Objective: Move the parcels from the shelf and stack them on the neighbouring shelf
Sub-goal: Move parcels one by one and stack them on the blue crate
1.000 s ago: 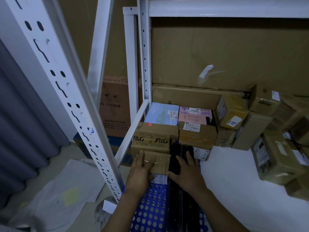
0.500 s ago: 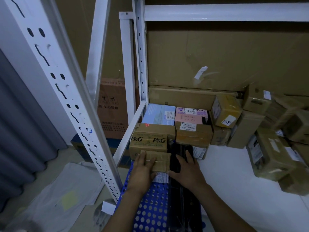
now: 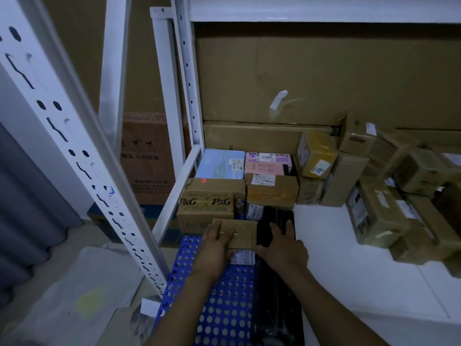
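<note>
Left hand [image 3: 216, 244] open flat on small brown cardboard parcel [image 3: 240, 233], right hand [image 3: 283, 249] open on long black parcel [image 3: 275, 219], white shelf [image 3: 349, 245]

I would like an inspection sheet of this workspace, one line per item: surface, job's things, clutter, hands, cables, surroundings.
Surface: white shelf board, bare to the right of the hands.
Job's things: small brown parcel in front of the P&G box; black parcel beside it; heap of taped parcels at the right.
Clutter: blue dotted item under the forearms; pale sheet on the floor.
Hands: left hand, fingers flat on the small brown parcel; right hand, fingers flat on the black parcel.
Cables: nothing seen.
Surroundings: white slotted upright; cardboard back panel; grey pleated curtain.
</note>
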